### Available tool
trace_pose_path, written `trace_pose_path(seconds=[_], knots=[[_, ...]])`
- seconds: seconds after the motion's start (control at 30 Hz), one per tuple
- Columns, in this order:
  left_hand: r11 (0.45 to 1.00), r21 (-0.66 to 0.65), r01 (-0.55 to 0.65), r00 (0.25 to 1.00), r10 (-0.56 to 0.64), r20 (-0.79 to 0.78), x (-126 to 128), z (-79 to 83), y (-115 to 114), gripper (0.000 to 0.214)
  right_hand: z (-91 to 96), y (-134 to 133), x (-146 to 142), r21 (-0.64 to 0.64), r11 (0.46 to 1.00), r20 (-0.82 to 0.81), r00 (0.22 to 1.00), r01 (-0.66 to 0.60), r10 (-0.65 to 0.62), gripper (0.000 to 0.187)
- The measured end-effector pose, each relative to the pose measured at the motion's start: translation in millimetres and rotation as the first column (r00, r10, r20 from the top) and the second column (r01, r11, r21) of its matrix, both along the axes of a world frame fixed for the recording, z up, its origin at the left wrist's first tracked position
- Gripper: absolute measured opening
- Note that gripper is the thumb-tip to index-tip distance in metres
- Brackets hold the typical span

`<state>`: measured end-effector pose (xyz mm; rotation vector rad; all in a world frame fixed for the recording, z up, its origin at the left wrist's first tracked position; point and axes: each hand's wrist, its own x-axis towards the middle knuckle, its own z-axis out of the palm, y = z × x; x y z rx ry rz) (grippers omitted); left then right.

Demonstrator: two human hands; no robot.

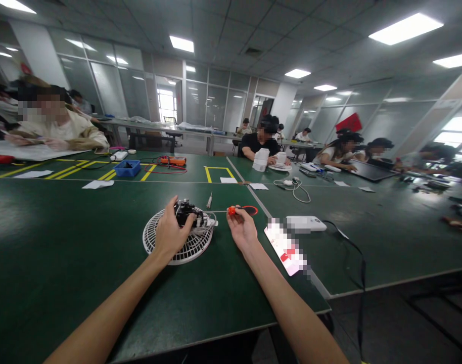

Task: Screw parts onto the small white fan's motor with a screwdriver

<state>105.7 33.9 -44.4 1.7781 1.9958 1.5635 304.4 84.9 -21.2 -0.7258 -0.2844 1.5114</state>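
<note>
On the green table lies a round white fan grille (pixel 158 241), with a black motor assembly (pixel 184 212) and white wires on top of it. My left hand (pixel 172 227) is closed around the motor, thumb on the near side. In my right hand (pixel 243 228) is a screwdriver (pixel 232 210) with a red and black handle. Its thin shaft points left, and the tip reaches the motor's right side; whether it sits in a screw is too small to tell. A small light-coloured pointed tool (pixel 209 200) lies just behind the shaft.
A phone (pixel 282 247) and a white device (pixel 305 223) with a dark strap lie to my right. Farther back are a blue bin (pixel 127 168), an orange meter (pixel 173 161) and a white cable (pixel 297 189). Several people work around the tables.
</note>
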Motion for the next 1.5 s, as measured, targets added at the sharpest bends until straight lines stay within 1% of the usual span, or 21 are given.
trace_pose_path(seconds=[0.2, 0.33, 0.47, 0.6, 0.73, 0.87, 1.03, 1.27, 1.5], knots=[[1.0, 0.001, -0.011, 1.0, 0.011, -0.009, -0.1, -1.1, 0.4, 0.075, 2.8, -2.4, -0.6, -0.015, 1.0, 0.008, 1.0, -0.002, 0.002, 0.026], [1.0, -0.005, -0.007, 1.0, 0.007, -0.003, 0.7, 0.4, -0.2, 0.075, 0.6, -1.7, -1.2, -0.001, 1.0, 0.017, 1.0, -0.001, 0.001, 0.024], [1.0, -0.021, -0.019, 1.0, 0.019, 0.017, 1.3, 3.4, -1.0, 0.081, -3.4, -0.3, -2.4, 0.009, 0.999, 0.084, 0.996, 0.035, -0.035, 0.017], [0.999, -0.044, -0.03, 0.998, 0.032, 0.056, -0.4, 4.1, 0.5, 0.09, -4.7, 0.6, -3.4, 0.041, 0.998, 0.136, 0.989, 0.051, -0.056, 0.017], [0.998, -0.053, -0.031, 0.999, 0.033, 0.043, -1.2, 3.7, 1.2, 0.09, -5.7, 1.2, -3.3, 0.048, 0.997, 0.173, 0.983, 0.053, -0.061, 0.017], [0.998, -0.052, -0.025, 0.999, 0.027, 0.035, -0.5, 4.3, 0.1, 0.09, -7.7, 0.9, -3.7, 0.056, 0.997, 0.213, 0.975, 0.054, -0.065, 0.023], [0.998, -0.056, -0.019, 0.999, 0.021, 0.038, -0.9, 4.3, 0.9, 0.09, -5.4, -1.7, -4.4, 0.033, 0.997, 0.186, 0.98, 0.063, -0.068, 0.017], [0.999, -0.038, -0.022, 0.999, 0.023, 0.026, -1.4, 3.4, 1.5, 0.09, -3.9, -2.1, -3.9, 0.028, 0.996, 0.22, 0.972, 0.079, -0.083, 0.026], [0.999, -0.038, -0.017, 0.999, 0.019, 0.035, -1.7, 2.3, 1.5, 0.09, -2.4, 1.5, 1.5, -0.034, 0.993, 0.165, 0.981, 0.11, -0.103, 0.021]])
